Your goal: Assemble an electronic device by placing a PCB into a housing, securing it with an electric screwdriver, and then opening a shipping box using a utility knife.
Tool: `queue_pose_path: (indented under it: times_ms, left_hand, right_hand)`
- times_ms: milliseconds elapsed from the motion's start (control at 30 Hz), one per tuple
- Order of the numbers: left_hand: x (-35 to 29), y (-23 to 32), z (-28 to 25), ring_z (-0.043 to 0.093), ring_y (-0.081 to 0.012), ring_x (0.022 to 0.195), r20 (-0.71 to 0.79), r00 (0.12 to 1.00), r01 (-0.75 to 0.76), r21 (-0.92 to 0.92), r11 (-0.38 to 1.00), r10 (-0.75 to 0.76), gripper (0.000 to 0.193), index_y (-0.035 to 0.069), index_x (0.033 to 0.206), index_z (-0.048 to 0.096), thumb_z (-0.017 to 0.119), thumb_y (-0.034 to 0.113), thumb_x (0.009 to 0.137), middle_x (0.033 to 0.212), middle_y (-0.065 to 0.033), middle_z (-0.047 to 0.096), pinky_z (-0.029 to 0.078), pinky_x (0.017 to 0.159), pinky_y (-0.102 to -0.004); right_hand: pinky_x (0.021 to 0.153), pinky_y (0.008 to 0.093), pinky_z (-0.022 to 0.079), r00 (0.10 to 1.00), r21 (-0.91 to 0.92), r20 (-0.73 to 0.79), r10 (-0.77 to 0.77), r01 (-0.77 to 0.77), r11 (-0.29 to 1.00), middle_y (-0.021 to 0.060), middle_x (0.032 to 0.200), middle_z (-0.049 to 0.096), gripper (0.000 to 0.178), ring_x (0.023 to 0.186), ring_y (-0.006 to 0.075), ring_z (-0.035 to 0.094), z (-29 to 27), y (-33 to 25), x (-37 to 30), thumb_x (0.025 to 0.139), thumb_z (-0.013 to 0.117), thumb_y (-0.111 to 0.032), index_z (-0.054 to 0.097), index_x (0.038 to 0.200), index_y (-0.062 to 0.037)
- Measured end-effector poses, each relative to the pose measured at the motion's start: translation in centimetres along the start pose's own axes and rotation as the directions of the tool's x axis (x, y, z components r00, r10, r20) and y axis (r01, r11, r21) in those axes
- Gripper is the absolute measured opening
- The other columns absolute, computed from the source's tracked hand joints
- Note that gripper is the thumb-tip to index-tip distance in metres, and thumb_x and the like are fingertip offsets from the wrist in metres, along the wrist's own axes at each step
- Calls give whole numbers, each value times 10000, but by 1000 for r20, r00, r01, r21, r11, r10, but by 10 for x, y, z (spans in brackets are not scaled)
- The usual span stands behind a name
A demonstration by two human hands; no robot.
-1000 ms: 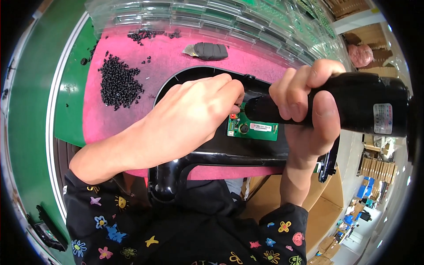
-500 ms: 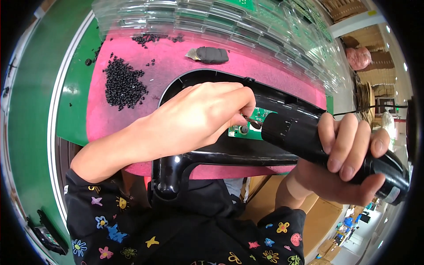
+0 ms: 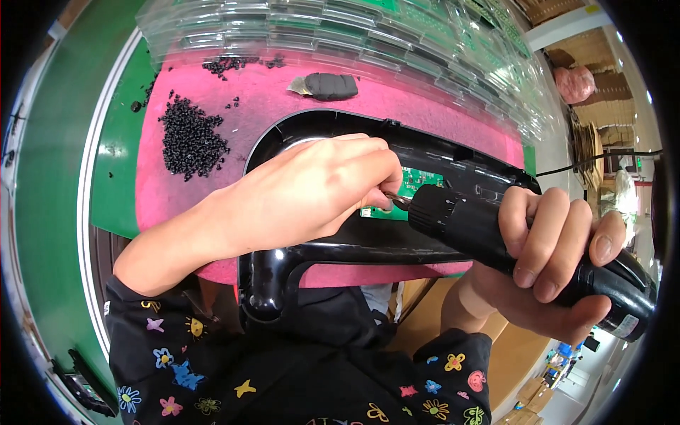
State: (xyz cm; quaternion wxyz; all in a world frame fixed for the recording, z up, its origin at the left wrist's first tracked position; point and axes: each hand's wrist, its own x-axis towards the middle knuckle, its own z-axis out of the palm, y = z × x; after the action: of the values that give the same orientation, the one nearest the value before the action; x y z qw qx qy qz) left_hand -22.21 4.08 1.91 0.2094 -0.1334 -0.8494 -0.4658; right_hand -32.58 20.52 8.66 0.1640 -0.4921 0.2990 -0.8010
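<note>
A black electric screwdriver (image 3: 476, 225) lies across my right hand (image 3: 556, 248), whose fingers wrap around its body. Its bit (image 3: 401, 202) points left and meets the fingertips of my left hand (image 3: 326, 188). Those fingers are pinched together at the bit's tip; whatever small piece they grip is hidden. Beneath both hands rests a glossy black plastic housing (image 3: 273, 273), hollow side up. Inside it sits a green circuit board (image 3: 421, 180), partly covered by my left hand and the screwdriver.
A pile of small black screws (image 3: 191, 138) lies on the pink mat (image 3: 244, 88), left of the housing. Behind the housing is a small dark wrapped block (image 3: 331, 86). Stacked clear plastic trays (image 3: 283, 35) line the back. A black cord (image 3: 602, 154) runs at right.
The whole view has shifted slightly, so the mat and housing appear a little further left. My right hand and the screwdriver stay at the left fingertips, with a slightly changed tilt.
</note>
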Motion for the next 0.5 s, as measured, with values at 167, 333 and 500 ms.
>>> queue_pose_path:
  times_ms: [167, 333, 500]
  left_hand:
    - [0, -2, 0, 586, -312, 761, 50, 996, -79, 106, 991, 74, 162, -28, 891, 540, 642, -59, 770, 819, -130, 568, 477, 645, -379]
    - [-1, -2, -3, 587, -318, 730, -28, 999, 22, 97, 995, -19, 163, -34, 897, 539, 648, -47, 777, 802, -138, 566, 475, 622, -379]
    - [-1, -1, -4, 599, -312, 721, -35, 999, 37, 78, 996, -34, 183, -34, 896, 540, 669, -39, 766, 798, -143, 573, 478, 612, -380]
  right_hand:
    - [577, 246, 377, 980, -56, 146, 138, -131, 990, -41, 666, 548, 374, 580, 82, 503, -5, -2, 3, 850, 675, -334, 424, 1022, -116]
    - [502, 250, 347, 947, -150, 186, 262, -236, 960, -31, 647, 520, 367, 540, 95, 480, -10, 6, -1, 860, 663, -329, 416, 1024, -113]
    - [520, 271, 343, 937, -208, 116, 329, -301, 931, -14, 641, 506, 361, 537, 114, 464, -12, 12, -5, 860, 663, -330, 424, 1006, -102]
